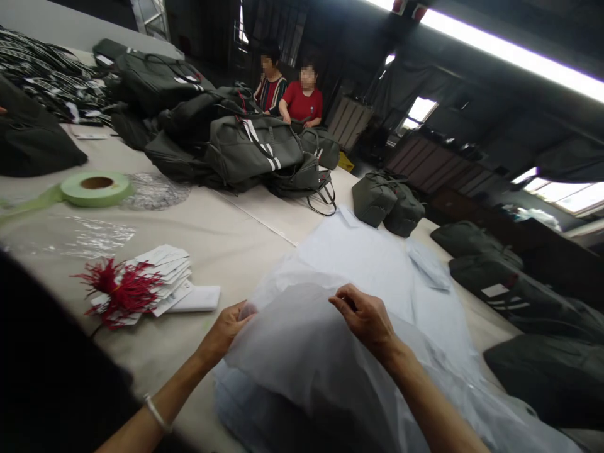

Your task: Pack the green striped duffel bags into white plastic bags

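Head view of a long work table [221,233]. The left hand [225,332] and the right hand [365,318] both grip the top sheet of white tissue paper [302,352], which lies on a stack of like sheets at the near edge of the table; the left fingers are curled closed on the sheet's left edge, and the right thumb and fingertips are pinched on a raised fold near its middle — the sheet bulges upward between the two hands. A thin bracelet [157,413] circles the left wrist. Left of the paper lie white hang tags [165,277] fanned in a pile, with a bundle of red strings [117,290] resting on them; farther off, a roll of green tape [95,189] sits beside crumpled clear plastic [153,190]. Dark green duffel bags [250,148] are heaped across the far part of the table; more lie along the right side. Two seated people [292,94] are behind the heap.
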The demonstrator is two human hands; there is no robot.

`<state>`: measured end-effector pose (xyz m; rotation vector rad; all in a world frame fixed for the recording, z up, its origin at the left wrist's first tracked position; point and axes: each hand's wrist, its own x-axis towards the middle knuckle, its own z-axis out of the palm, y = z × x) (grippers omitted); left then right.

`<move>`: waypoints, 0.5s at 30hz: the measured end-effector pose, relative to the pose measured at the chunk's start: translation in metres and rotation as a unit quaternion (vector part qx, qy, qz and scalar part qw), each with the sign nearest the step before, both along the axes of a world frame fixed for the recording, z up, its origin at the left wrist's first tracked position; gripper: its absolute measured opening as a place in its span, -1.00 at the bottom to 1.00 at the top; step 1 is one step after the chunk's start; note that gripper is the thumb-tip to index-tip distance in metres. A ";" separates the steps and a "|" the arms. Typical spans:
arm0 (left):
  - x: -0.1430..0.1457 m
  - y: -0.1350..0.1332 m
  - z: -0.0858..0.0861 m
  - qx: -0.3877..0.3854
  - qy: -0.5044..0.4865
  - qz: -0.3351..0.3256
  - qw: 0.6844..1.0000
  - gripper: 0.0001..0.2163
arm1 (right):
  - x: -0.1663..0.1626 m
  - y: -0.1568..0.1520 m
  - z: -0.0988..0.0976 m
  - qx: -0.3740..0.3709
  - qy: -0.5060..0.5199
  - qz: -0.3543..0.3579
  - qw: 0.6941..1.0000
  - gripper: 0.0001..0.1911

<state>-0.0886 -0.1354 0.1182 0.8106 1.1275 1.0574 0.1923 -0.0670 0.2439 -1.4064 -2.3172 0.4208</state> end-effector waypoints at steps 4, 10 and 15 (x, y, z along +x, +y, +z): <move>-0.016 -0.005 -0.029 -0.016 0.069 -0.002 0.998 -0.55 | 0.009 0.018 -0.021 0.025 -0.073 0.004 0.997 -0.70; -0.012 -0.011 0.032 0.345 0.425 0.190 0.815 -0.79 | 0.010 0.027 -0.029 -0.045 -0.072 0.004 0.996 -0.74; 0.032 0.027 0.088 0.454 0.489 0.138 0.732 -0.43 | 0.009 0.029 -0.027 -0.072 -0.065 -0.011 0.995 -0.77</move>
